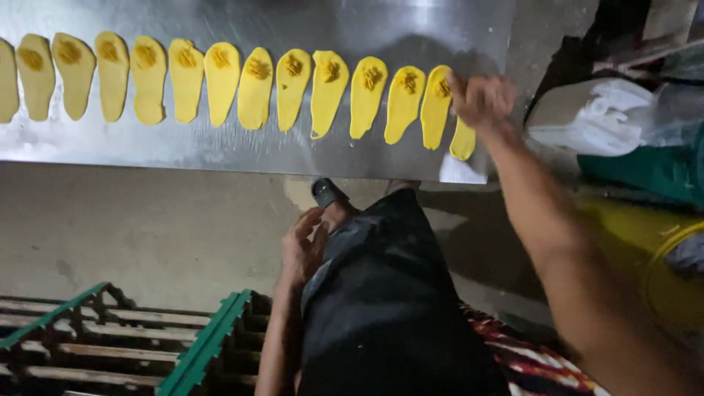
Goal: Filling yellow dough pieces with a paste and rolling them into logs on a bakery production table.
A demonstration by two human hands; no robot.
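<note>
My right hand (480, 99) pinches the last dough piece (463, 139) at the worktop (220, 150) edge; left hand (304, 246) rests loosely curled on my knee (381, 242), holding nothing.

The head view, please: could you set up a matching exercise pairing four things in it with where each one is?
Things:
1. right hand
2. left hand
3. dough ovals
4. green-edged crates

Places:
A. resting against the dark-clad leg
B. lined up in a row on the metal table
C. at the right end of the row, on the last pieces
D. on the floor, lower left

Pairs: 1-C, 2-A, 3-B, 4-D
</note>
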